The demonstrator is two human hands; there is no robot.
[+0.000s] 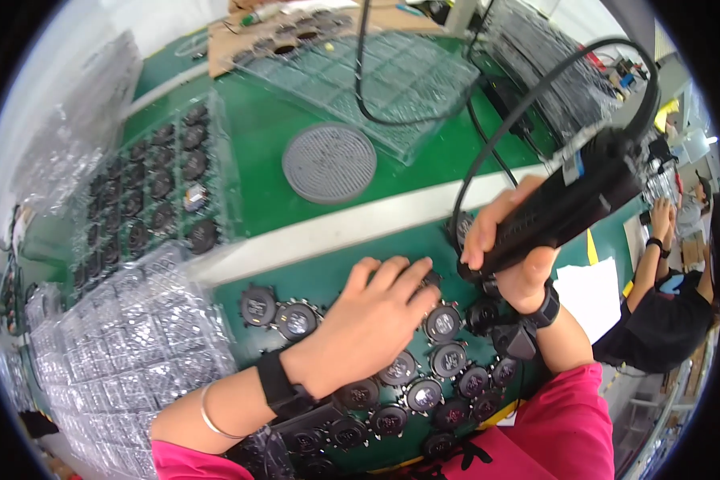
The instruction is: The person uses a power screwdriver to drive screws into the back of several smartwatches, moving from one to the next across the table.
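Observation:
My right hand is wrapped round a black corded tool, which looks like an electric screwdriver. Its narrow end points down and left, close to the watch cases on the green bench; its tip is hard to make out. Fingers stretched and slightly apart, my left hand lies over the watch cases, its fingertips by a dark round case that they partly cover. Several round black watch cases lie close together around both hands, such as one case with a shiny back. Two more, including another case, sit left of my left hand.
Clear plastic trays are stacked at left, beside a tray of dark round parts. Beyond the white bench edge stand a grey ribbed disc and another clear tray. The tool's cable loops overhead. A co-worker works at right.

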